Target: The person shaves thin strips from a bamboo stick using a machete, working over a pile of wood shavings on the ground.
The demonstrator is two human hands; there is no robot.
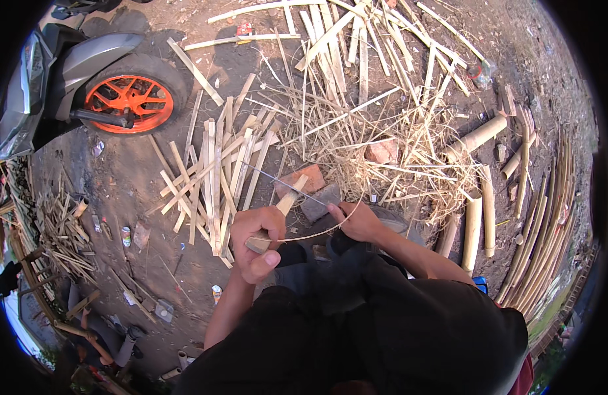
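Observation:
In my left hand (256,234) is a short, flat bamboo strip (290,197), gripped near its lower end and slanting up to the right. My right hand (358,222) is closed on a knife whose long thin blade (271,176) shows edge-on; its handle is hidden in the fist. The blade crosses the strip above my left fist; I cannot tell whether it touches. A thin bamboo shaving (327,230) curves from beside my left hand to my right. Just beyond the hands lie an orange brick (307,176) and a grey block (321,203).
Cut bamboo strips (211,178) lie heaped left of centre, with tangled shavings (409,178) ahead. A motorcycle wheel (136,99) stands far left. Bamboo tubes (473,230) and long poles (537,237) lie right. Another person (106,332) is at lower left.

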